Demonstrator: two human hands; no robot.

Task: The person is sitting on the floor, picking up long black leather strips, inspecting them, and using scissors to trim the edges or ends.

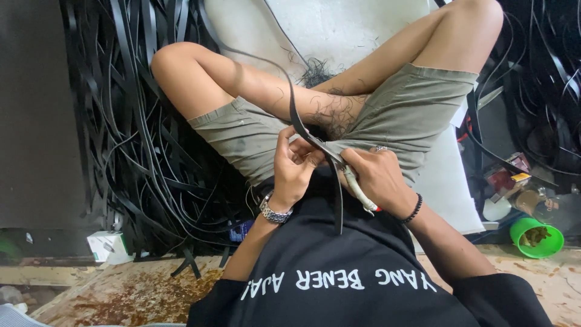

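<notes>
I sit cross-legged in olive shorts and a black shirt. My left hand [293, 165], a metal watch on its wrist, pinches a long black strip [293, 112] that runs up from my lap and curves away over my left knee. My right hand [380, 175], wearing a ring and a black bead bracelet, grips a tool with a white wrapped handle [361, 195] pressed against the same strip just in front of my belly. A short end of the strip hangs down over my shirt.
Heaps of loose black strips [139, 121] lie on the floor to the left and at the far right. A white sheet [339, 27] lies under my legs. A green cup [535, 236], small boxes and a white carton [108, 245] stand at the sides.
</notes>
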